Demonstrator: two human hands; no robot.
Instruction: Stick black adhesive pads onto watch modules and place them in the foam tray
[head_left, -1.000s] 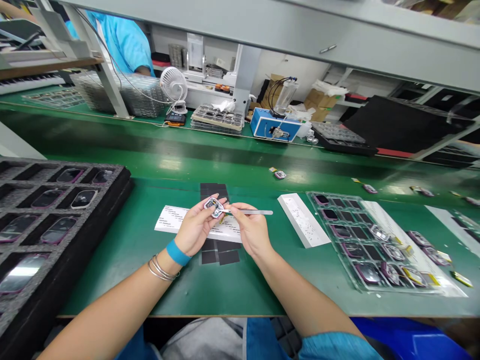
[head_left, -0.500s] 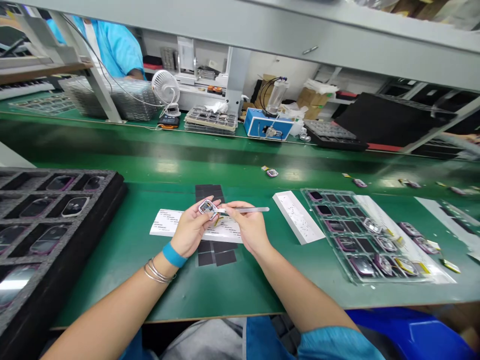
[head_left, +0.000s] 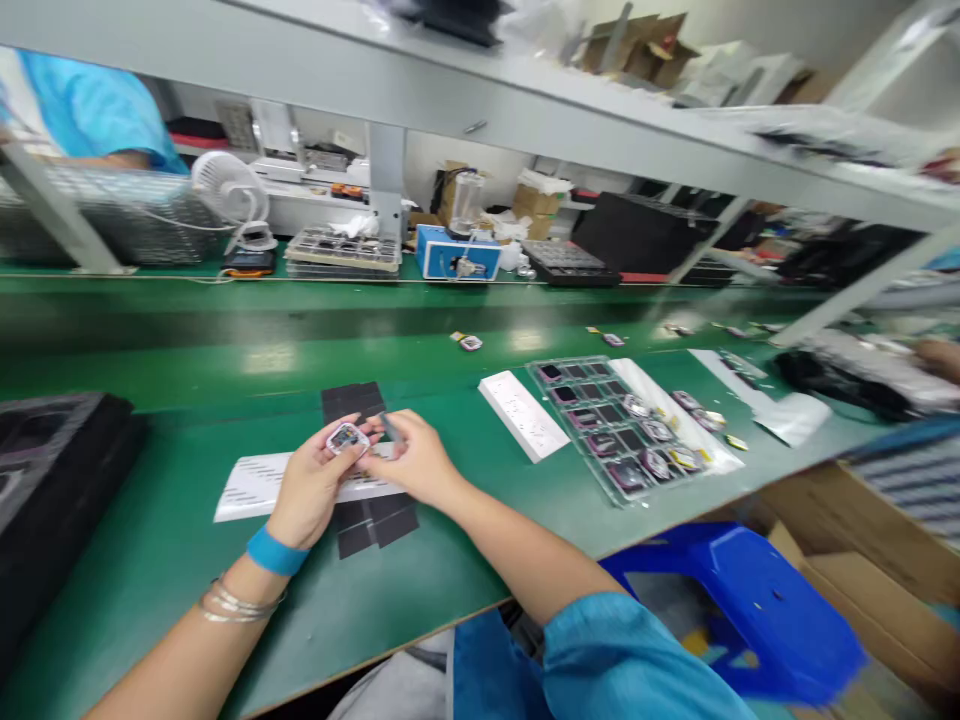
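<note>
My left hand [head_left: 311,482] grips an opened smartwatch case [head_left: 348,439] by its edges, with the parts inside facing up. Close against it, my right hand [head_left: 418,458] is closed around a slim flat grey tool [head_left: 391,428], whose end sticks up past the fingers. The right fingertips are at the case's right edge; what they touch there is hidden. Beneath both hands lies a white printed label sheet [head_left: 251,485], over several black square sheets [head_left: 354,538] on the green bench.
A white block with small specks [head_left: 523,415] stands right of my hands. Beyond it lies a clear tray [head_left: 616,490] of watch cases. At left is a black foam tray [head_left: 67,500]. A blue stool [head_left: 780,610] is below the bench's right side. A metal shelf beam [head_left: 450,110] crosses above.
My view has turned right, so the bench items sit further left. The tool in my right hand has swung from pointing right to pointing up and away. The watch case stays in my left hand.
</note>
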